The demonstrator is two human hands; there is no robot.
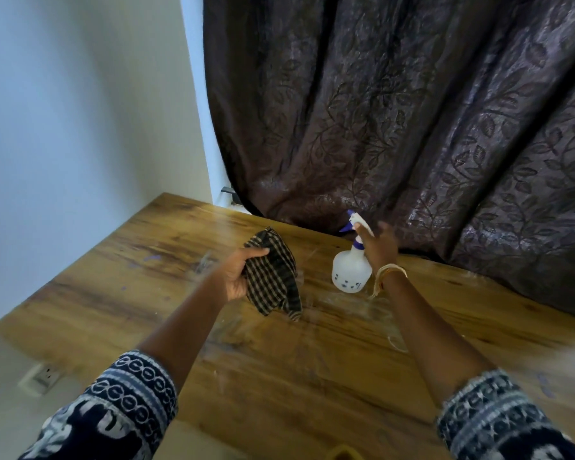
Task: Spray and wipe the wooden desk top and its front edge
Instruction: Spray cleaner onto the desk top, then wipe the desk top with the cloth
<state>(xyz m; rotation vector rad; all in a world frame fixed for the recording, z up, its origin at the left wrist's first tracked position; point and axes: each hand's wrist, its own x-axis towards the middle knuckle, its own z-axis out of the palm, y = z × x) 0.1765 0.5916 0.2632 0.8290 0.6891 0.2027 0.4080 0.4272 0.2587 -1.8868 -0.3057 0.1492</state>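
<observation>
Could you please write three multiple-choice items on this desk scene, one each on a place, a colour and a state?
1. Where does the spray bottle stand?
A) on the desk, near the curtain
B) on the floor
C) on a shelf

2. What colour is the bottle's trigger?
A) red
B) blue
C) green

3. What is the left hand doing?
A) resting flat
B) pointing
C) holding the checked cloth

Answers:
1 A, it stands on wood before the curtain.
2 B, the nozzle parts are blue.
3 C, fingers curl round the cloth.
</observation>
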